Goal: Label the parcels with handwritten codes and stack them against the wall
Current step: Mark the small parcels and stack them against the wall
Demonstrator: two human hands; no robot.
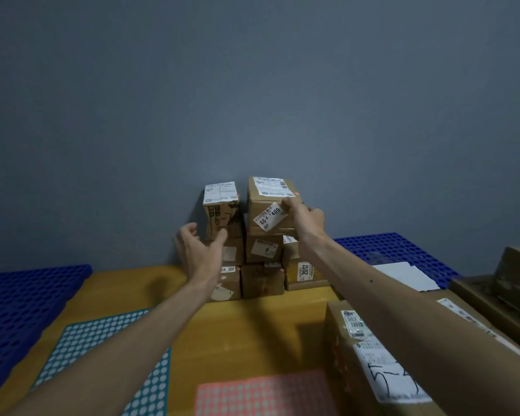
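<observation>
Cardboard parcel: topmost on the stack, right column. My right hand grips its right corner; my left hand is spread, empty, at the stack's left side. I'd square it flush before letting go.

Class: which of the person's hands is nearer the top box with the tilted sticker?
Right. The right hand grips that box at its right edge; the left hand is open, lower left of it.

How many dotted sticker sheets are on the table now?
2. A teal sheet lies front left, partly covered by the left forearm; a pink sheet lies front centre, cut off by the bottom edge. Others may lie out of frame.
</observation>
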